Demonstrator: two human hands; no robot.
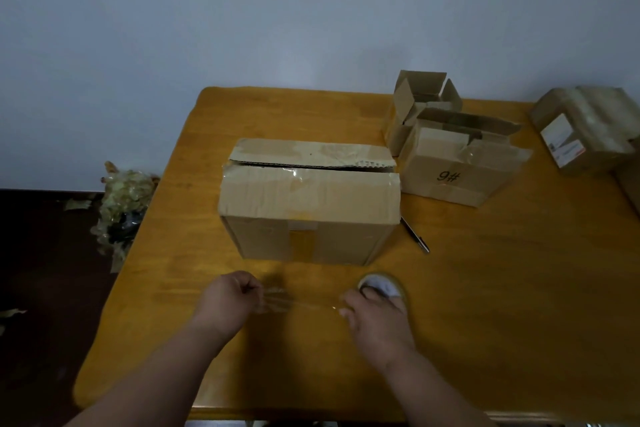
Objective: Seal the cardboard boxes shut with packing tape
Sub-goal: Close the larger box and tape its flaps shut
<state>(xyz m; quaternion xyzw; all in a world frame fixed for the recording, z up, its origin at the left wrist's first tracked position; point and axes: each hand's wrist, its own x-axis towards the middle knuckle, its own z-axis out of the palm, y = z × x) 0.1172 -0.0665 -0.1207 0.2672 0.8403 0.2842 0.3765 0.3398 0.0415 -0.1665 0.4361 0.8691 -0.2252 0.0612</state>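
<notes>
Two hands at the table's (485,288) near edge: my right hand (377,315) grips the tape roll (381,286), my left hand (230,298) pinches the pulled-out tape strip (301,303); the large cardboard box (308,201) sits just beyond, flaps unsealed.

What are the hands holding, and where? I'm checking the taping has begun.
The right hand grips the tape roll through its core; the left hand pinches the pulled-out tape's free end.

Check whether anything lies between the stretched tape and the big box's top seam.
Nothing visible does. The hands, left and right, hold the tape strip just in front of the big box; only bare table lies between.
</notes>
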